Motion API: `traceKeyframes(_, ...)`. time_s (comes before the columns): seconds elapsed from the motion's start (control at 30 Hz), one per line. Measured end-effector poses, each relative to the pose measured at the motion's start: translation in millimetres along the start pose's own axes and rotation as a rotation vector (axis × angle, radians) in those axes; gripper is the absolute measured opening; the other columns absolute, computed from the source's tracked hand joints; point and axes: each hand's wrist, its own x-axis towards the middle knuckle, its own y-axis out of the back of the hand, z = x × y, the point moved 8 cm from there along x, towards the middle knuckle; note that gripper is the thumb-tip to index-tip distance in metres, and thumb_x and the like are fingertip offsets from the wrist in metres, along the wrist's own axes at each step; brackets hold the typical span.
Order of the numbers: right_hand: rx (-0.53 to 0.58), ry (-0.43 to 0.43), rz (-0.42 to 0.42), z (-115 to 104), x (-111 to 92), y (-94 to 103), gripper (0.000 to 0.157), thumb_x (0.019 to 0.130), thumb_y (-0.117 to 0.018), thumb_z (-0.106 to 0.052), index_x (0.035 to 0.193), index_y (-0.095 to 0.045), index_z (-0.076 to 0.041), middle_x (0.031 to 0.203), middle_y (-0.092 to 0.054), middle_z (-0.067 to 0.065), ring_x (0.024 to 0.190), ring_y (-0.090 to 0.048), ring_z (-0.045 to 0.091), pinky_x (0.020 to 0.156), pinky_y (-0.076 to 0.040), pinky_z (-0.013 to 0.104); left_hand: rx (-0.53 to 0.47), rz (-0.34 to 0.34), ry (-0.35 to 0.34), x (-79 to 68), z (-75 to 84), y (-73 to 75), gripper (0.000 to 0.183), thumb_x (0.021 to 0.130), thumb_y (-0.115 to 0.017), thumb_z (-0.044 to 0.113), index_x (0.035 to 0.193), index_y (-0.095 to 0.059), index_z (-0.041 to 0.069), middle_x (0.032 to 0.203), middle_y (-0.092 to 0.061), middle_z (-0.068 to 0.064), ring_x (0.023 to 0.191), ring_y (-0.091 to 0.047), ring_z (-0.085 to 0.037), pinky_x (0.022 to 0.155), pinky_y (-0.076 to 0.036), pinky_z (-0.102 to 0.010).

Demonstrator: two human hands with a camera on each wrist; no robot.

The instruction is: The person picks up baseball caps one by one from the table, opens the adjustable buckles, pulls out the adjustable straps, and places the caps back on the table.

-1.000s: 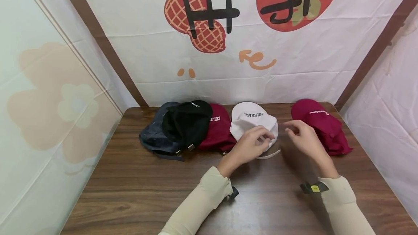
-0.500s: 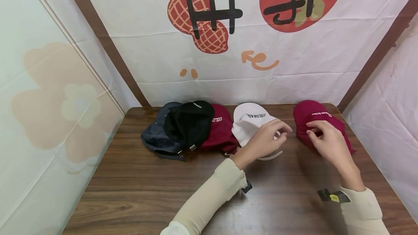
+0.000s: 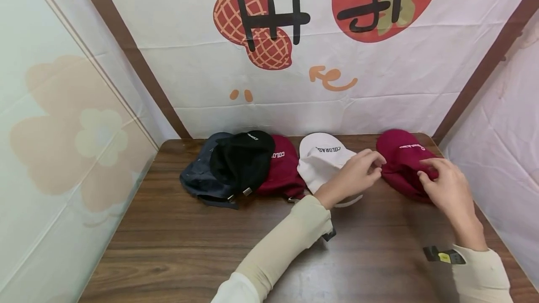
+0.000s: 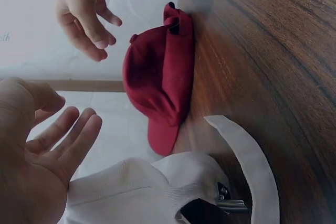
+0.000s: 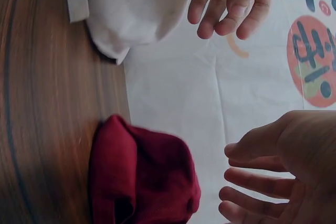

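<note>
My left hand (image 3: 353, 174) hovers above the right side of a white baseball cap (image 3: 317, 158) lettered COLORADO, fingers loosely bent around nothing. To its right, a maroon baseball cap (image 3: 396, 153) lies with its brim toward the back wall. My right hand (image 3: 452, 191) hangs over that cap's right side and hides part of it. In the right wrist view, a gap shows between the right hand's fingers (image 5: 257, 182) and the maroon cap (image 5: 142, 177). The left wrist view shows the white cap (image 4: 131, 192) below the left hand, its strap (image 4: 252, 161) lying loose on the table.
Left of the white cap, a second maroon cap (image 3: 282, 162), a black cap (image 3: 244, 162) and a dark blue cap (image 3: 202, 172) overlap in a row. They lie along the back of the wooden table (image 3: 189, 256). A printed cloth wall (image 3: 189, 69) rises behind it.
Both hands have moved to the right, the left from over the white cap toward the gap beside it, the right to over the maroon cap. The caps stay in place.
</note>
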Motion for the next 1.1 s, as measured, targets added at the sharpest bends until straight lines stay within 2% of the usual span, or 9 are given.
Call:
traceKeyframes(0.17,-0.048,-0.062,-0.040,16,-1,-2.5,0.043,0.096,-0.069,-0.016,0.133,-0.063,0.006,0.138,-0.054,0.039,0.126,-0.047,0.059,0.102,-0.038,0.074,0.077,-0.037,0.031,8.9,1.0,-9.7,0.024,0.104,-0.061,0.015,0.127,-0.066,0.016,0.118,-0.063,0.006,0.100,-0.058,0.003,0.089,-0.040,-0.002)
traceKeyframes(0.4,-0.100,-0.136,-0.094,31,-3,-6.4,0.056,0.095,-0.073,-0.019,0.141,-0.056,0.007,0.141,-0.048,0.042,0.127,-0.043,0.062,0.100,-0.038,0.077,0.228,-0.068,0.049,21.1,8.0,-25.5,0.026,0.103,-0.062,0.021,0.130,-0.065,0.021,0.114,-0.061,0.010,0.099,-0.058,0.002,0.085,-0.045,-0.009)
traceKeyframes(0.53,-0.114,-0.167,-0.125,38,-5,-9.8,0.059,0.095,-0.074,-0.021,0.143,-0.053,0.007,0.142,-0.047,0.042,0.126,-0.044,0.062,0.097,-0.041,0.078,0.269,-0.097,0.066,26.3,8.2,-36.2,0.028,0.104,-0.062,0.023,0.132,-0.063,0.021,0.118,-0.062,0.010,0.103,-0.059,0.001,0.088,-0.048,-0.011)
traceKeyframes(0.63,-0.124,-0.177,-0.152,42,-6,-13.5,0.061,0.094,-0.074,-0.021,0.143,-0.052,0.009,0.139,-0.048,0.042,0.123,-0.046,0.062,0.094,-0.043,0.078,0.283,-0.112,0.051,28.8,7.6,-43.7,0.030,0.105,-0.060,0.021,0.135,-0.061,0.018,0.122,-0.063,0.006,0.104,-0.059,-0.002,0.093,-0.047,-0.011)
traceKeyframes(0.73,-0.131,-0.160,-0.154,43,-6,-17.0,0.057,0.094,-0.075,-0.020,0.138,-0.056,0.010,0.133,-0.053,0.042,0.118,-0.051,0.061,0.092,-0.045,0.076,0.299,-0.120,0.046,30.1,6.3,-48.5,0.033,0.105,-0.059,0.021,0.138,-0.060,0.017,0.125,-0.063,0.005,0.107,-0.060,-0.003,0.096,-0.047,-0.011)
traceKeyframes(0.87,-0.137,-0.141,-0.116,43,-7,-19.2,0.044,0.094,-0.075,-0.017,0.126,-0.062,0.011,0.123,-0.061,0.039,0.110,-0.058,0.059,0.086,-0.048,0.072,0.322,-0.126,0.032,30.3,6.4,-52.9,0.034,0.106,-0.059,0.022,0.139,-0.060,0.016,0.127,-0.064,0.003,0.111,-0.062,-0.005,0.100,-0.048,-0.012)
traceKeyframes(1.1,-0.147,-0.125,-0.060,42,-8,-20.2,0.033,0.093,-0.076,-0.017,0.114,-0.068,0.008,0.111,-0.067,0.034,0.097,-0.063,0.054,0.076,-0.050,0.068,0.356,-0.118,0.020,29.0,6.2,-57.2,0.033,0.106,-0.059,0.022,0.139,-0.060,0.015,0.127,-0.064,0.002,0.113,-0.063,-0.007,0.104,-0.047,-0.013)
